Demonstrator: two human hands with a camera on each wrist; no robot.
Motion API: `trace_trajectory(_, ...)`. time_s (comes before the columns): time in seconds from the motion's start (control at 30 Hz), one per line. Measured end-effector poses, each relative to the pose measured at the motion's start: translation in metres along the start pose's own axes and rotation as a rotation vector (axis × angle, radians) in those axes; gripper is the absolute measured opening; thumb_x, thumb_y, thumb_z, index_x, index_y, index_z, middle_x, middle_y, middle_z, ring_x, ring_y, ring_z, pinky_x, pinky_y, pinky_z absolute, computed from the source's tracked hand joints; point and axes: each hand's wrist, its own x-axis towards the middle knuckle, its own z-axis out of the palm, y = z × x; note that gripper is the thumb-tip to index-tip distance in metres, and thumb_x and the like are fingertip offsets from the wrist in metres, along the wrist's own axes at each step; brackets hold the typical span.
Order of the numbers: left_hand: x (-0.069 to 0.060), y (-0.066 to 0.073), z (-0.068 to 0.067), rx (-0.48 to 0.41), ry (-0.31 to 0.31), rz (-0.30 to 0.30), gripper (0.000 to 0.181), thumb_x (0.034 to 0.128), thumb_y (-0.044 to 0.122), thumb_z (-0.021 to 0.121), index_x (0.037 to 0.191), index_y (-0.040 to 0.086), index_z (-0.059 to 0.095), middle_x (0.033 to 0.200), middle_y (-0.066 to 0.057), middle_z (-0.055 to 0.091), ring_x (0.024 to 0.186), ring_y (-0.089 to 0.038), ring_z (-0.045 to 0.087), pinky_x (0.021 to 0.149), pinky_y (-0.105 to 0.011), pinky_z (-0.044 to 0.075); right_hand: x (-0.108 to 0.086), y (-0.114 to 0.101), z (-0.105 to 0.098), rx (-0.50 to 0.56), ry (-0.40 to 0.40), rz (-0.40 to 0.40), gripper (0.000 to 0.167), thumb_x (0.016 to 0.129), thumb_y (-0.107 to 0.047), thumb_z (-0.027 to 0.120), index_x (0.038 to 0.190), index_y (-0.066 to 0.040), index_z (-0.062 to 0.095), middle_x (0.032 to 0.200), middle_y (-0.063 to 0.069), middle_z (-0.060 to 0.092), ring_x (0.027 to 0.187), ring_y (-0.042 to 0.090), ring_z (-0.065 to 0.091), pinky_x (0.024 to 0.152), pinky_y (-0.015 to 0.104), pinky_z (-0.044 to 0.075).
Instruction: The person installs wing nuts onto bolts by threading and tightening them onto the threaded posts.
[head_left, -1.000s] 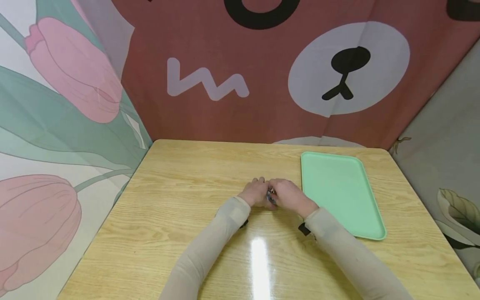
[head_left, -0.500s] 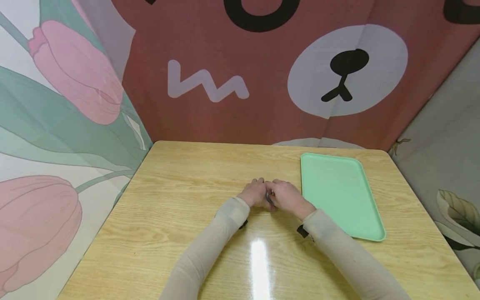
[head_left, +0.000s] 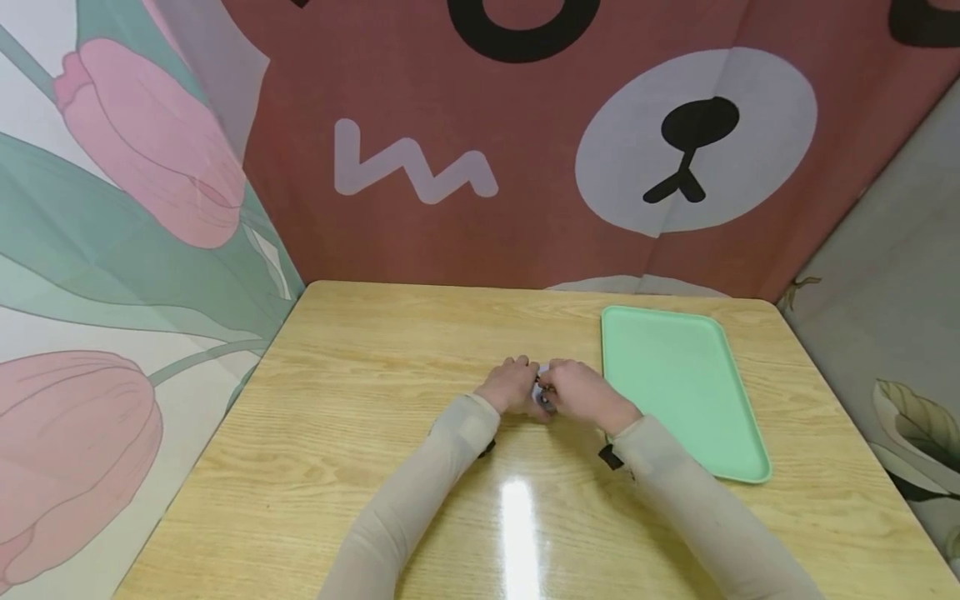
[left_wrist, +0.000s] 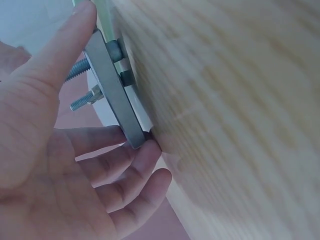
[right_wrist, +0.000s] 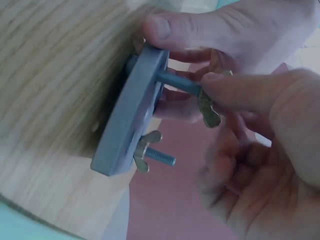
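A grey metal block [right_wrist: 131, 115] with bolts through it stands just above the wooden table. Its far end is gripped by my left hand [left_wrist: 65, 150], thumb on one end and fingers at the other. With thumb and fingers my right hand [right_wrist: 270, 115] pinches a brass wing nut [right_wrist: 209, 111] at the tip of one bolt [right_wrist: 177, 82]. A second wing nut [right_wrist: 143, 151] sits on the other bolt, close to the block. In the head view the block [head_left: 543, 397] is mostly hidden between both hands.
A light green tray [head_left: 682, 387] lies on the wooden table [head_left: 360, 375] to the right of the hands. Behind the table hangs a red cloth [head_left: 420, 242] with a printed animal face; flower-patterned cloth [head_left: 150, 267] hangs at the left.
My right hand has shifted slightly to the right, and more of the block shows between the hands than half a second ago. The left hand stays in place.
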Motion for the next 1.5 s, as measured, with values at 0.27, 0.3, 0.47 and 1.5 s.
trace_trajectory(0.27,0.001,0.001,0.0,-0.045,-0.016,-0.001,0.077,0.0682,0.061,0.074,0.128,0.018,0.052,0.11,-0.001,0.05,0.09,-0.017,0.043,0.074,-0.029,0.044,0.003,-0.002,0.008,0.044,0.034,0.06,0.005,0.087,-0.01,0.068,0.09,-0.007,0.067,0.083,0.0,0.055,0.069,0.01,0.052,0.062,0.026,0.047)
trace_trajectory(0.3,0.001,0.001,0.0,-0.056,-0.017,-0.003,0.075,0.0679,0.061,0.074,0.127,0.019,0.053,0.11,-0.001,0.05,0.09,-0.017,0.043,0.074,-0.029,0.044,0.003,-0.002,0.009,0.058,0.036,0.067,0.006,0.088,-0.009,0.068,0.092,-0.007,0.065,0.082,0.0,0.056,0.069,0.01,0.053,0.062,0.027,0.047)
trace_trajectory(0.47,0.0,0.001,0.0,-0.089,-0.011,-0.012,0.071,0.0666,0.06,0.076,0.123,0.021,0.056,0.107,0.0,0.049,0.091,-0.017,0.043,0.076,-0.03,0.043,0.003,-0.001,0.01,0.032,0.056,0.059,0.011,0.087,-0.011,0.069,0.091,-0.011,0.059,0.077,-0.003,0.053,0.064,0.01,0.05,0.058,0.028,0.044)
trace_trajectory(1.5,0.001,0.002,0.001,-0.01,0.021,-0.021,0.066,0.0695,0.057,0.076,0.12,0.019,0.056,0.107,0.0,0.051,0.094,-0.018,0.046,0.078,-0.033,0.045,0.003,-0.003,0.008,0.072,0.015,0.088,0.004,0.089,-0.007,0.059,0.086,-0.009,0.059,0.069,-0.003,0.054,0.06,0.011,0.047,0.057,0.029,0.042)
